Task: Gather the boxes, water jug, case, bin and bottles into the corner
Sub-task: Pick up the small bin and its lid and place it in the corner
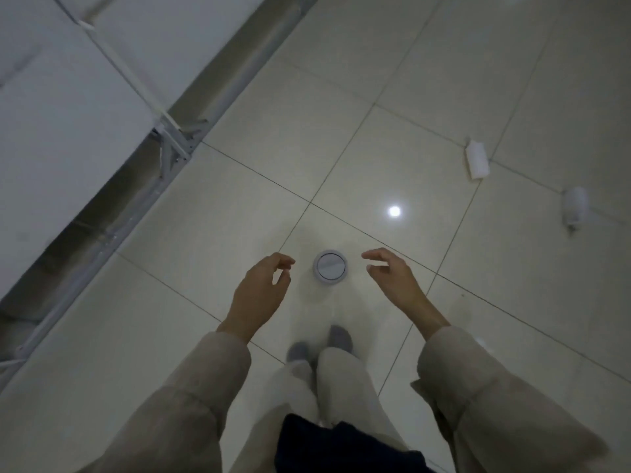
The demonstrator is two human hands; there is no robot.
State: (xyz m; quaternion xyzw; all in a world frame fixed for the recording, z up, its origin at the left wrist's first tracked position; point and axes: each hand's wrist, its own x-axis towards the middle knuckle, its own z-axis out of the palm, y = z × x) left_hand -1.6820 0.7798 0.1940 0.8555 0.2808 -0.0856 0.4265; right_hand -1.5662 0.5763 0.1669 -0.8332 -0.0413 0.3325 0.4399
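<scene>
A clear bottle point(330, 270) with a white-grey cap stands upright on the tiled floor, seen from above. My left hand point(261, 290) hovers just left of it, fingers curled and apart, holding nothing. My right hand point(392, 274) hovers just right of it, fingers also apart and empty. Neither hand touches the bottle. Farther right, a small white box point(477, 160) lies on the floor. A white bottle point(575, 207) lies on its side near the right edge.
A white table top point(68, 107) on a grey metal frame point(174, 148) fills the upper left. My feet in grey socks point(321, 344) stand just below the bottle. A ceiling light glints on the glossy tiles point(394, 211).
</scene>
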